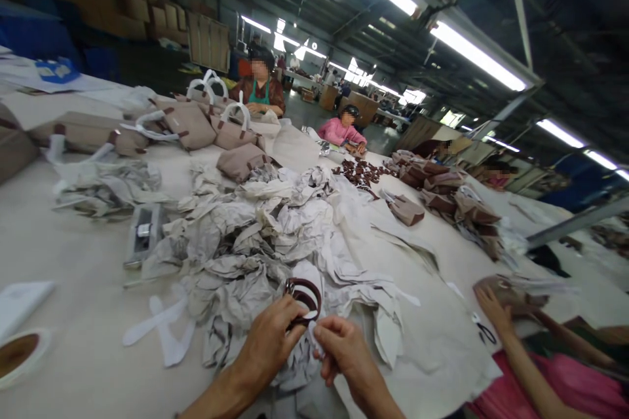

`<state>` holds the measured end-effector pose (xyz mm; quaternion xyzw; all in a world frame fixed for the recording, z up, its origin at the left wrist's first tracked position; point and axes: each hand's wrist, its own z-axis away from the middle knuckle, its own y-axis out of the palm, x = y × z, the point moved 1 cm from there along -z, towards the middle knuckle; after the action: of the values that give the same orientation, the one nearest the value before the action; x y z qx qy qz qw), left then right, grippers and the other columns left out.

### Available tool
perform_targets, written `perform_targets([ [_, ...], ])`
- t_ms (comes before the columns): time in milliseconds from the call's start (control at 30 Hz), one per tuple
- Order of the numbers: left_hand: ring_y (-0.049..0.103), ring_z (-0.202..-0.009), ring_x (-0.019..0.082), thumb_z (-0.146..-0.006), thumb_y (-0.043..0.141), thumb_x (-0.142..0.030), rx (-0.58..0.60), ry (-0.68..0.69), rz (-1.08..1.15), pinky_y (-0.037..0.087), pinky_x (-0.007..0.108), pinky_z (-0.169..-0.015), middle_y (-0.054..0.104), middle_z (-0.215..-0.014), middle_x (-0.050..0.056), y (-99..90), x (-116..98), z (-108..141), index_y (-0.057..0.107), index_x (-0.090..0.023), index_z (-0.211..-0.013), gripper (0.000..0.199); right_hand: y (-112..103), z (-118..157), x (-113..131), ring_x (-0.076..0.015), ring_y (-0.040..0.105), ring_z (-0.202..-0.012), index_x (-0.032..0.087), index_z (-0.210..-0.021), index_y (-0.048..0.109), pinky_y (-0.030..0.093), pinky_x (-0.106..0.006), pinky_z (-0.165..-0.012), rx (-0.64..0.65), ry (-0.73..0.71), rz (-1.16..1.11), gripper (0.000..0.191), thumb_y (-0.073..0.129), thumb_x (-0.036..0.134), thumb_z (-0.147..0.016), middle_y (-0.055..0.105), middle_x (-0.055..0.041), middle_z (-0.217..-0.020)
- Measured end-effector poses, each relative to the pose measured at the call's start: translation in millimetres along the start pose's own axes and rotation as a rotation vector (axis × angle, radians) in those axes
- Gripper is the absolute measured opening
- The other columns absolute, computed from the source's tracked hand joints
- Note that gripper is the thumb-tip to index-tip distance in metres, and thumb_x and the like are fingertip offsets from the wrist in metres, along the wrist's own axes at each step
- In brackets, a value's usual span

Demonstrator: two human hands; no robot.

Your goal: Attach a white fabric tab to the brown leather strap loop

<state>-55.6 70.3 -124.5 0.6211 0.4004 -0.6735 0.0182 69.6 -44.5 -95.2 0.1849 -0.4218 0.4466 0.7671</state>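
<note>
Low in the middle of the view, my left hand point(272, 330) is closed around a coiled dark brown strap point(314, 291) with a metal buckle or clasp at its upper left. My right hand point(346, 353) is just right of it, thumb and fingers pinching a small white strip point(313, 334) that reaches to the strap's lower edge. Whether the strip is fixed to the strap, I cannot tell. Beneath both hands spreads a heap of crumpled greyish paper point(265, 236). White cut-out paper pieces point(164, 327) lie to the left of my left hand.
Taupe handbags point(189, 124) with white-wrapped handles stand at the back left. Brown small parts point(361, 173) are piled farther off, near more bags point(432, 177). A roll of tape point(42, 347) sits at lower left. At right, a co-worker's hand point(494, 314) touches a bag.
</note>
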Motion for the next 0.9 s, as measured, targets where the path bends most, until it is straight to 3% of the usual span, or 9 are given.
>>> perform_targets([
  [133, 0.064, -0.098, 0.025, -0.089, 0.055, -0.009, -0.011, 0.051, -0.150, 0.051, 0.040, -0.086, 0.067, -0.099, 0.005, 5.7, 7.8, -1.2, 0.066, -0.023, -0.101, 0.022, 3.6, -9.7, -2.5, -0.0119, 0.061, -0.042, 0.018, -0.080, 0.054, 0.047, -0.021, -0.038, -0.075, -0.043, -0.047, 0.047, 0.079, 0.050, -0.057, 0.067, 0.0044, -0.057],
  [267, 0.065, -0.097, 0.026, -0.088, 0.054, -0.006, -0.046, 0.121, -0.226, 0.054, 0.040, -0.083, 0.068, -0.099, 0.005, 10.1, 15.8, -0.2, 0.064, -0.023, -0.103, 0.025, 6.2, -16.8, -0.9, -0.0145, 0.062, -0.042, 0.020, -0.100, 0.048, 0.049, -0.024, -0.040, -0.079, -0.115, -0.058, 0.060, 0.079, 0.047, -0.057, 0.065, 0.0083, -0.054],
  [467, 0.066, -0.093, 0.024, -0.087, 0.057, -0.005, -0.066, 0.214, -0.255, 0.054, 0.038, -0.079, 0.068, -0.097, 0.002, 14.8, 19.3, 1.7, 0.063, -0.025, -0.103, 0.027, 1.2, -16.9, -2.9, -0.0112, 0.059, -0.040, 0.014, -0.112, 0.054, 0.045, -0.020, -0.038, 0.088, -0.121, -0.026, 0.067, 0.079, 0.044, -0.059, 0.066, 0.0064, -0.057],
  [667, 0.066, -0.094, 0.023, -0.089, 0.056, -0.006, -0.044, 0.198, -0.170, 0.054, 0.037, -0.081, 0.069, -0.098, 0.002, 11.7, 13.0, 3.3, 0.064, -0.025, -0.106, 0.027, -5.7, -17.3, -6.8, -0.0095, 0.056, -0.039, 0.014, -0.109, 0.061, 0.041, -0.021, -0.039, 0.098, -0.141, -0.097, 0.068, 0.085, 0.047, -0.054, 0.063, 0.0078, -0.059],
  [900, 0.066, -0.097, 0.019, -0.088, 0.060, -0.012, -0.004, 0.036, 0.106, 0.050, 0.032, -0.086, 0.069, -0.098, 0.001, 7.8, 8.2, 2.5, 0.069, -0.027, -0.100, 0.021, -6.7, -12.0, -8.6, -0.0089, 0.063, -0.054, 0.014, -0.110, 0.061, 0.047, -0.023, -0.053, 0.088, -0.106, -0.235, 0.066, 0.087, 0.044, -0.056, 0.066, 0.0054, -0.066],
])
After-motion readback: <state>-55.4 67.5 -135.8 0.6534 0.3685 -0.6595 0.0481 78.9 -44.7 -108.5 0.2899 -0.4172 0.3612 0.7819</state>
